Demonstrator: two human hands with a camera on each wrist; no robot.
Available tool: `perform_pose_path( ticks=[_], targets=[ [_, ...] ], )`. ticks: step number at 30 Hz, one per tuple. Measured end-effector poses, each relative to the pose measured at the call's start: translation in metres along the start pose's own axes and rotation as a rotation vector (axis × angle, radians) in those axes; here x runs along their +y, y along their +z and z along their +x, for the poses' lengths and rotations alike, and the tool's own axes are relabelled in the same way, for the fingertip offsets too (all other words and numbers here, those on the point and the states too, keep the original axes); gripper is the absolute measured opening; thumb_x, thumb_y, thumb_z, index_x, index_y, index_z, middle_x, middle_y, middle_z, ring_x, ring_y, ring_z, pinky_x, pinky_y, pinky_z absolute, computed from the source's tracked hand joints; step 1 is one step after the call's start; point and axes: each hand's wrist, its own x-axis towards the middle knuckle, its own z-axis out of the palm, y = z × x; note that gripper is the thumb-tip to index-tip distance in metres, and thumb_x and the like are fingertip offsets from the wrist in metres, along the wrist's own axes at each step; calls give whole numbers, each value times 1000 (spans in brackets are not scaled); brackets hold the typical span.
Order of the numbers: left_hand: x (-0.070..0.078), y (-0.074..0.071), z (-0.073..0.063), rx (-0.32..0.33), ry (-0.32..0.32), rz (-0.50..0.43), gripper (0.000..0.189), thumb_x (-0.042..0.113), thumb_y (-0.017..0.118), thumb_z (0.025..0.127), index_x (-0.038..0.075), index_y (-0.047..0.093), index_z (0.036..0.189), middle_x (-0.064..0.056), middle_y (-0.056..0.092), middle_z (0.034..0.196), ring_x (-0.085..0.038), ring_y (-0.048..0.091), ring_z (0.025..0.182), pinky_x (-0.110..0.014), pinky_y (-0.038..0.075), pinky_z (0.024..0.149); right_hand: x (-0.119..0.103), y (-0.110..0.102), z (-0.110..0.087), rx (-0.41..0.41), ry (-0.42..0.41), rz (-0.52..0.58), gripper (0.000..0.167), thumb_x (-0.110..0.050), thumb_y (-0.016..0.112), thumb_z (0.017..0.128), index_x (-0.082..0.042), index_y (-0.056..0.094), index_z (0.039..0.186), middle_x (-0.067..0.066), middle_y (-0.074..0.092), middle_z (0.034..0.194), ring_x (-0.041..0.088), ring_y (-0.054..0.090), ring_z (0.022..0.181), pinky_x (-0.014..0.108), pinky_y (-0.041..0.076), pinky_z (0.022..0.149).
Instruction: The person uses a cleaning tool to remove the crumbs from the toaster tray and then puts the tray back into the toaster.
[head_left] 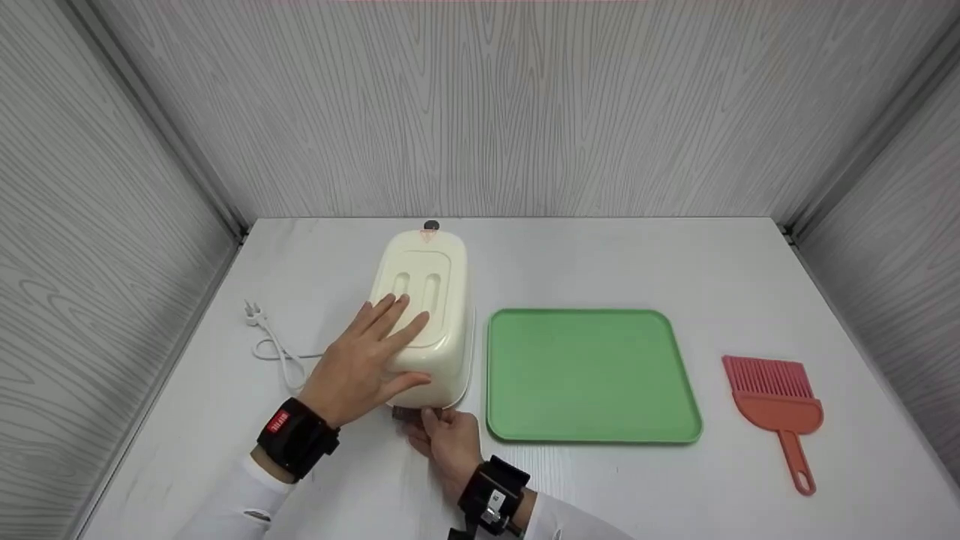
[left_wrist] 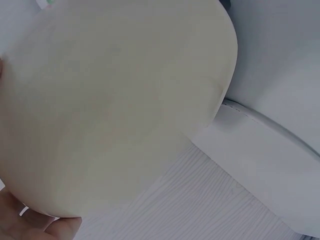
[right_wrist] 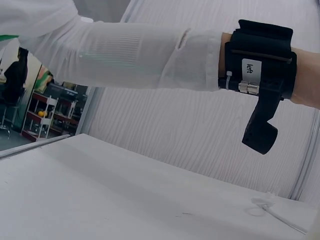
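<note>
The left hand (head_left: 364, 364) lies with its fingers spread over the cream appliance (head_left: 442, 330), fingertips on the top by the two slots and thumb across the near end. Low at that same near end, the right hand (head_left: 454, 442) pinches a dark tab (head_left: 405, 414), thumb above and fingers curled below; the fine contact is partly hidden. The appliance thus sits just ahead of both hands, left of the middle of the white table (head_left: 675, 255), its long side running away from the person and its far end near the back wall (head_left: 525, 112). On its left, the white cord (head_left: 283, 356) curls out to a plug (head_left: 253, 315), with tabletop between that and the left side wall (head_left: 112, 225). On its right, only a narrow strip separates it from the raised rim of the green tray (head_left: 491, 375). Wider room lies behind the tray, and more between the tray and the red brush (head_left: 780, 409), near the table's right edge.
</note>
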Motion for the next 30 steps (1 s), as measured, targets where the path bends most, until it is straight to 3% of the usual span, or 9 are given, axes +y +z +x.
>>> perform_pose_path(
  ticks=[16,30],
  targets=[
    [1,1,0,-6,-19,-26,78,51,84,87,9,62,149,-27,53,155,-44,50,145,-61,40,121,-3,-7,-3,-15,62,31,22,-6,57,108,11,69,115,16,80,97,17,79,86,31,66,84],
    [1,0,0,-9,-4,13,78,53,81,88,9,61,150,-27,53,154,-44,50,145,-61,41,121,6,-8,-14,-5,74,15,16,-3,57,107,10,65,110,21,79,96,19,80,87,33,67,82]
  ],
)
